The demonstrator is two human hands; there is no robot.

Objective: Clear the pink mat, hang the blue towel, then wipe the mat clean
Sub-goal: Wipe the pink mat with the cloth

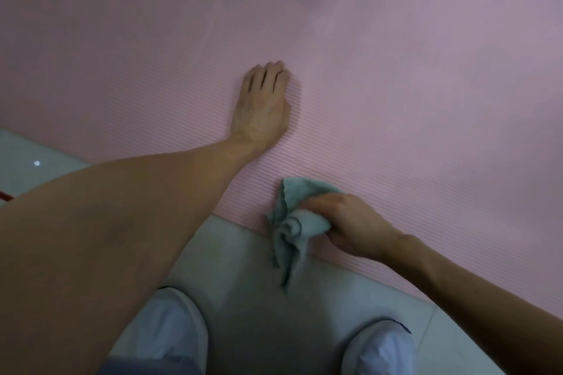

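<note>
The left hand (262,103) lies flat on the pink mat (396,55), its grip unclenched, fingers straight and together. Leaning there could slide the mat on the glossy floor tiles (237,268). The right hand (350,222) has its grip bunched round a teal cloth (292,222) at the mat's near edge, and the trailing tail may drag floor dirt on. 2 white shoes (170,329) stand below.

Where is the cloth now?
In the head view, lower middle: the cloth is bunched in the right hand at the near edge of the pink mat, its tail trailing onto the floor.
</note>
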